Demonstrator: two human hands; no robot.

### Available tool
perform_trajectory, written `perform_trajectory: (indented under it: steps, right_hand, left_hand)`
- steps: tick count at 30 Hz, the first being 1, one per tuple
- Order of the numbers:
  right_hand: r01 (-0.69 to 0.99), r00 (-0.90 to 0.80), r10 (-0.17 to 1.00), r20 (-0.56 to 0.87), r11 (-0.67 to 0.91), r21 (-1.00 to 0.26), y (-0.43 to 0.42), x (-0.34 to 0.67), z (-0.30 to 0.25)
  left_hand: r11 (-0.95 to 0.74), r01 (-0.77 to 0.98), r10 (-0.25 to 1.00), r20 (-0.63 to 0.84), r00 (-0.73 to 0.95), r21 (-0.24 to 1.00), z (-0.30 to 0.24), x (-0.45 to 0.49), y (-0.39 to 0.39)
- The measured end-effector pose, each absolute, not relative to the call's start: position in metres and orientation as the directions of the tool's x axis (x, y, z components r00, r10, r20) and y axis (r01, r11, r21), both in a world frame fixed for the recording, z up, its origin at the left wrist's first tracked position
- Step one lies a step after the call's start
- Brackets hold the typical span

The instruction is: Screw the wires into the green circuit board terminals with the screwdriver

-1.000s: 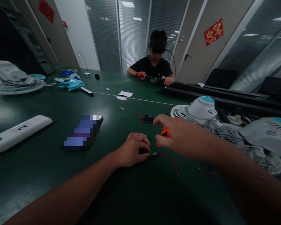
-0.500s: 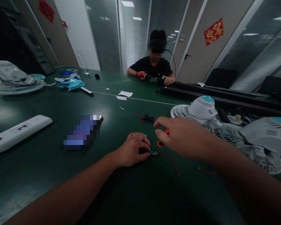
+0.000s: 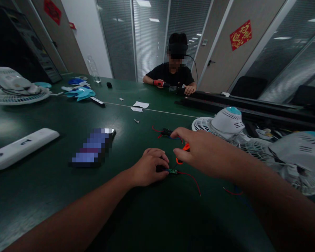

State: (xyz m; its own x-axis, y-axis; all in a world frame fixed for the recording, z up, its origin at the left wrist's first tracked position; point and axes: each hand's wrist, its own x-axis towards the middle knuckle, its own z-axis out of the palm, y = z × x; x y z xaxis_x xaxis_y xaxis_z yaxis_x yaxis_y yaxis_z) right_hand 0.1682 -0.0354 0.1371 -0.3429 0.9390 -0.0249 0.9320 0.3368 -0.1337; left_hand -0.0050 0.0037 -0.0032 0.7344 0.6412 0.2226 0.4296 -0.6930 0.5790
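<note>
A small green circuit board [image 3: 173, 171] with a red wire [image 3: 193, 177] trailing right lies on the dark green table. My left hand [image 3: 150, 167] is closed on the board's left end, pinching it between thumb and fingers. Above the board, my right hand [image 3: 196, 150] is wrapped round a screwdriver with an orange handle [image 3: 179, 161]. Its thin dark shaft slants down to the board; whether the tip touches a screw or a part is too small to tell. Just beyond the right hand rests a second dark module with red and blue wires [image 3: 166, 132].
A phone [image 3: 93, 147] and a long white plastic piece [image 3: 23, 147] lie to the left. White fan parts [image 3: 227, 122] crowd the right side, near another red wire [image 3: 232, 192]. Across the table, a person [image 3: 170, 75] in a red glove holds a tool by long black rails [image 3: 207, 105].
Almost nothing differs. My right hand has shifted very slightly with the screwdriver, showing more of its orange handle. My left hand stays on the circuit board.
</note>
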Motion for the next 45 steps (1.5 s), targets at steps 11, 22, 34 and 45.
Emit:
perform_trajectory:
  steps: [11,22,34,45]
  right_hand:
    - [0.927,-0.348,0.937,-0.028,0.339,-0.163,-0.0366,0.1710,0.1389]
    - [0.922,-0.354,0.935,-0.031,0.343,-0.180,-0.0378,0.1698,0.1401]
    - [0.925,-0.348,0.936,-0.055,0.333,-0.183,-0.0392,0.1680,0.1422]
    - [0.925,-0.356,0.933,-0.045,0.345,-0.159,-0.0382,0.1680,0.1424]
  left_hand:
    - [-0.686,0.419,0.644,0.230,0.729,0.594,-0.0063,-0.0055,0.0047]
    - [-0.702,0.433,0.639,0.230,0.734,0.566,-0.0056,-0.0053,0.0035]
    - [-0.696,0.436,0.644,0.229,0.730,0.571,-0.0059,-0.0056,0.0045]
    - [-0.706,0.432,0.640,0.243,0.729,0.561,-0.0074,-0.0058,0.0043]
